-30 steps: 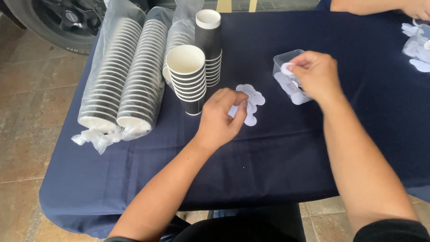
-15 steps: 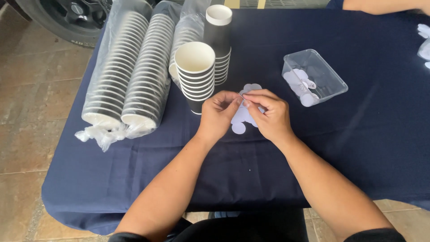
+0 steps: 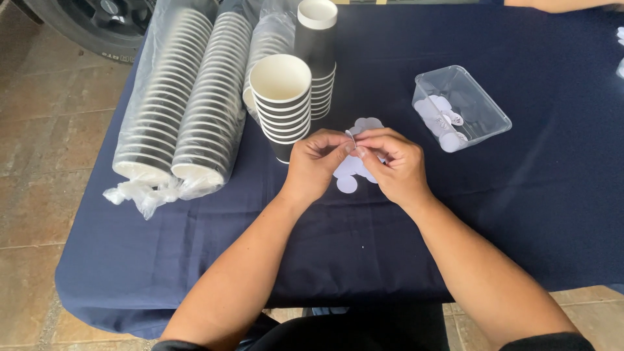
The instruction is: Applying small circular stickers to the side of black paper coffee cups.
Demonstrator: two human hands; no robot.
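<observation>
My left hand (image 3: 314, 166) and right hand (image 3: 393, 166) meet fingertip to fingertip above the dark blue tablecloth (image 3: 364, 240), both pinched narrow on one small white paper disc (image 3: 351, 136) held between them. Directly beneath lies a loose pile of white discs (image 3: 351, 170). Just beyond my left hand stands a short stack of black paper cups (image 3: 281, 104), with a taller stack (image 3: 316, 55) behind it. Farther right sits a clear plastic tub (image 3: 463, 107) holding more discs. Two plastic-wrapped cup sleeves (image 3: 185, 104) lie at far left.
</observation>
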